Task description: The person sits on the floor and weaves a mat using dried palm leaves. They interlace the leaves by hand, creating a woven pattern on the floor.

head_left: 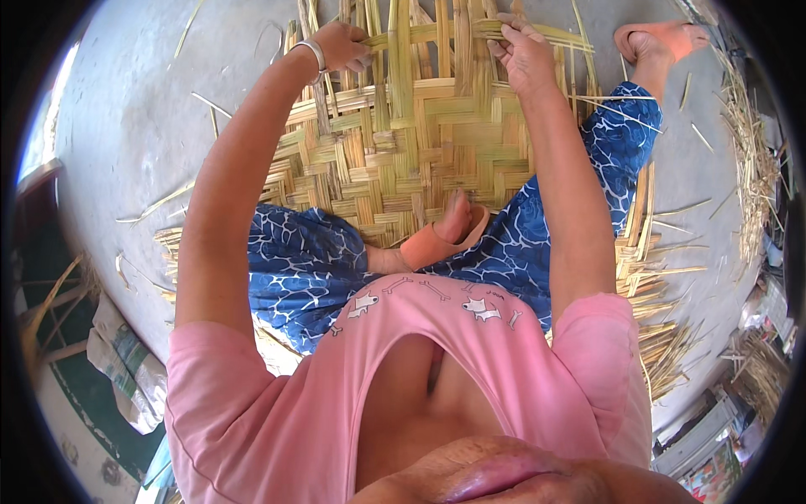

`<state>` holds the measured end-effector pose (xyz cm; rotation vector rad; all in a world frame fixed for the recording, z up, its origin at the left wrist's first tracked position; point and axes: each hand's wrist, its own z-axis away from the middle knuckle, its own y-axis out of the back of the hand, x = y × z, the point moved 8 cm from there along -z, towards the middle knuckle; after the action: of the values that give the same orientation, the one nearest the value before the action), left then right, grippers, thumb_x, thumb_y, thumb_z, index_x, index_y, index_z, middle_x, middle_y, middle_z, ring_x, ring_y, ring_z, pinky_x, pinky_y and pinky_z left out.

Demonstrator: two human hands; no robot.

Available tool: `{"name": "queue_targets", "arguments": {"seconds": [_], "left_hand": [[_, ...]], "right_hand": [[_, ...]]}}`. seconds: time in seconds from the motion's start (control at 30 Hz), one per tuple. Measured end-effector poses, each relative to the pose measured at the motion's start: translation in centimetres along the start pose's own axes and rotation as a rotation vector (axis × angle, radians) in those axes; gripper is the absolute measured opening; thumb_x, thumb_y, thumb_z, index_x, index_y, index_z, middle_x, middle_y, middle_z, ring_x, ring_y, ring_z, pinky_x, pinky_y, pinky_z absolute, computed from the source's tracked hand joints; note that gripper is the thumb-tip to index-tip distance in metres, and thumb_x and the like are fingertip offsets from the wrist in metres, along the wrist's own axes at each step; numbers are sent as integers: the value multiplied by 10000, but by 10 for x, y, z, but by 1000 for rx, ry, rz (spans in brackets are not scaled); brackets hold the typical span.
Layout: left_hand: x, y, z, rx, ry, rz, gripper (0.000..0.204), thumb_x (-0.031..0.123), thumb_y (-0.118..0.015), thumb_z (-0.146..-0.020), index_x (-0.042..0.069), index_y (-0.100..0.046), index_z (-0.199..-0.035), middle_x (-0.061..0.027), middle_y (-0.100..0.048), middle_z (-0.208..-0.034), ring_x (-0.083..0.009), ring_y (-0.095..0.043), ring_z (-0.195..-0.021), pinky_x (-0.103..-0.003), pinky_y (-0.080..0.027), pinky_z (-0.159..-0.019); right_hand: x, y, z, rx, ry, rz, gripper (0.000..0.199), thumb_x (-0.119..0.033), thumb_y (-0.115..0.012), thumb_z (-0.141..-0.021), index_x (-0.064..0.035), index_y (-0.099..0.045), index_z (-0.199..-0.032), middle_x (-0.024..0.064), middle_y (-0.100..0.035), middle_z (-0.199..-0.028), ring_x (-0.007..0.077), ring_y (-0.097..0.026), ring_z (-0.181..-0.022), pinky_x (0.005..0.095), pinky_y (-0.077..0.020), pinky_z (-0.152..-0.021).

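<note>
A half-woven mat (453, 139) of flat green and tan bamboo-like strips lies on the floor in front of me. Its loose upright strips (400, 63) fan out from the far edge. A flat green strip (558, 37) runs crosswise among them, a short way beyond the tight weave. My left hand (342, 48), a silver bracelet at its wrist, is closed around the strip's left part. At the other side, my right hand (527, 55) pinches the same strip between thumb and fingers, with the tail sticking out to the right.
My foot in an orange slipper (432, 250) rests on the mat's near edge; my other slippered foot (659, 42) is at far right. Loose strips lie on the grey floor (134, 143). Straw-like scraps (751, 160) line the right side. A pale sack (126, 365) is at left.
</note>
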<state>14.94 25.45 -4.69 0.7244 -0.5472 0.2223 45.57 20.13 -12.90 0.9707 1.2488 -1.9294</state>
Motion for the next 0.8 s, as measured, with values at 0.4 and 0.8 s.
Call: {"name": "queue_targets", "arguments": {"seconds": [0.4, 0.8], "left_hand": [[-79, 20, -9, 221, -35, -531, 502, 515, -661, -945, 55, -739, -1131, -185, -743, -991, -337, -718, -924, -450, -535, -879], [-53, 1, 22, 144, 76, -711, 451, 491, -613, -981, 106, -744, -1176, -146, -751, -1101, -343, -704, -1050, -464, -529, -953]], "right_hand": [[32, 23, 59, 210, 82, 502, 247, -84, -605, -964, -32, -726, -1173, 50, -707, -861, 103, -640, -690, 246, -546, -641], [26, 14, 71, 181, 174, 834, 255, -123, -619, -958, -44, -744, -1166, 38, -729, -903, 117, -675, -727, 259, -566, -690]]}}
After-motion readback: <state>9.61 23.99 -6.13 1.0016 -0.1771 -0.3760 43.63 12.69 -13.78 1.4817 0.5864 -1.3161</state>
